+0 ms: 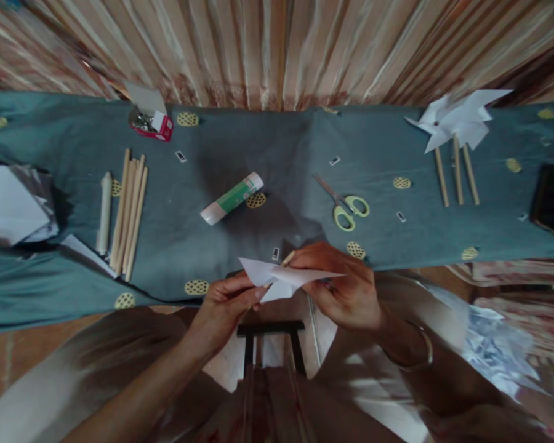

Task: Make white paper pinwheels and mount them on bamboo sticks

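Teal pineapple-print cloth [286,147] lies before pleated curtains [268,52]; left grip [226,307] and right grip [351,292] pinch folded white paper [281,288].

Spread out, a teal counter cloth [373,135] printed with yellow pineapples and small lettered patches. Lying on its right end, a black smartphone [553,198]. Hanging in folds along the far edge, a beige curtain [258,55] with reddish patches. At lower right, reddish patterned fabric [503,307]. Low in the centre, a dark frame [271,329] over tiled floor [28,351].
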Available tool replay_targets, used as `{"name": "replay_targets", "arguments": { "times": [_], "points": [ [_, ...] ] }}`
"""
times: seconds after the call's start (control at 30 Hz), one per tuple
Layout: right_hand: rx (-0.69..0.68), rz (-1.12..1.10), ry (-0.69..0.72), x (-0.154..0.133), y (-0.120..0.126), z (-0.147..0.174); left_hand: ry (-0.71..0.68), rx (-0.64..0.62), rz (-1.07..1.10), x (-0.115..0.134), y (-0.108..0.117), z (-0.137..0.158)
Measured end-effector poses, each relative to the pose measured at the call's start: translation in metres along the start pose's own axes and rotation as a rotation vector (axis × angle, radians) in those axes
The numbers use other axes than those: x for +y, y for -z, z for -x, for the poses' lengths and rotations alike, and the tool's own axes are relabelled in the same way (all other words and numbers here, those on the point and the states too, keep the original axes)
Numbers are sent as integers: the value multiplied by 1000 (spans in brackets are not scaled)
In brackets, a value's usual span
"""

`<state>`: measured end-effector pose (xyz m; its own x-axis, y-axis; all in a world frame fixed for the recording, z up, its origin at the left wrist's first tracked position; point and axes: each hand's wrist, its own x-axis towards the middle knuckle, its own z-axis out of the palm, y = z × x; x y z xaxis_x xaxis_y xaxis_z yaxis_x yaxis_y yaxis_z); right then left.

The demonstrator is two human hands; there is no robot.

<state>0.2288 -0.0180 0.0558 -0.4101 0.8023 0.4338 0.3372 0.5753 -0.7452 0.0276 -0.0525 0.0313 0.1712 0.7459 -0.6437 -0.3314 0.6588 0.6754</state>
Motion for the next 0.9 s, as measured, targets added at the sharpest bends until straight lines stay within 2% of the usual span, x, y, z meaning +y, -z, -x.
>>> {"name": "replay_targets", "arguments": {
  "times": [0.3,0.6,0.73,0.83,0.9],
  "points": [
    [-17,2,-19,-1,2,-1,16,-17,-12,-4,6,0],
    [6,-2,-47,-3,1,1,-12,-29,-16,-3,3,0],
    [43,-110,-306,-2,-3,4,1,-14,24,-4,4,-2],
    [52,-278,-527,4,-9,6,-12,-9,25,-4,4,-3],
    [49,-413,-619,11,-13,5,-15,-4,10,-4,4,-4]
  ]
}}
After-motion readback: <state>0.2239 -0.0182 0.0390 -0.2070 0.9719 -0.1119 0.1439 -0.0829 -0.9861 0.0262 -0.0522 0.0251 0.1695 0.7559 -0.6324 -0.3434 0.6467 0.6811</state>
